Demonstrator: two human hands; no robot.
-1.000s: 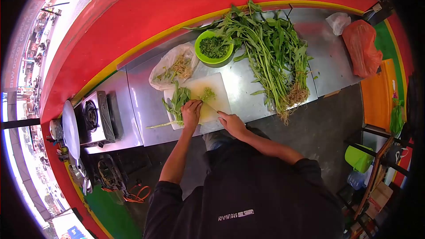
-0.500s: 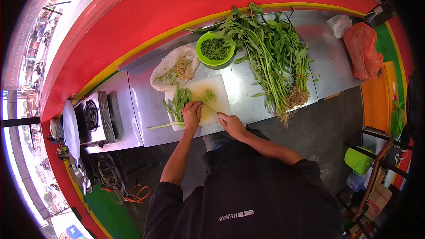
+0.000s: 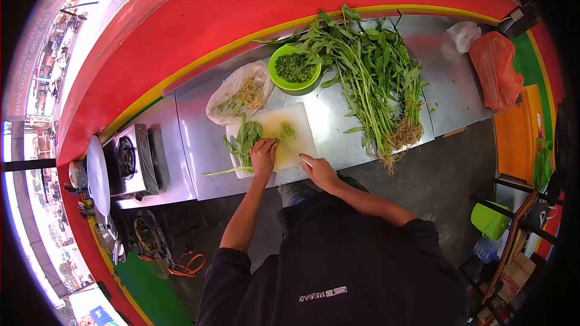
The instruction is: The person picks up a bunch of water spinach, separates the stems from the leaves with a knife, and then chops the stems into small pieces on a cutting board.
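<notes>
On the white cutting board (image 3: 305, 130) lies a bunch of leafy greens (image 3: 244, 143), its stems running toward the board's near left corner. My left hand (image 3: 263, 156) is closed over the greens, fingers curled and pressing them down. My right hand (image 3: 319, 171) grips a knife (image 3: 300, 156) by its handle; the blade points toward my left fingers and shows only faintly. Beyond the fingertips sits a small pile of chopped greens (image 3: 286, 131). A green bowl (image 3: 279, 53) full of finely cut greens stands behind the board.
Left of the bowl lies a clear plastic bag (image 3: 223, 93) with root ends. A large heap of rooted greens (image 3: 368, 78) covers the counter's right-centre. A gas stove (image 3: 130, 160) stands at the left end, a red plastic bag (image 3: 494, 69) at the right.
The knife in my right hand has shifted very slightly. My left hand stays on the greens, and the things on the counter look the same.
</notes>
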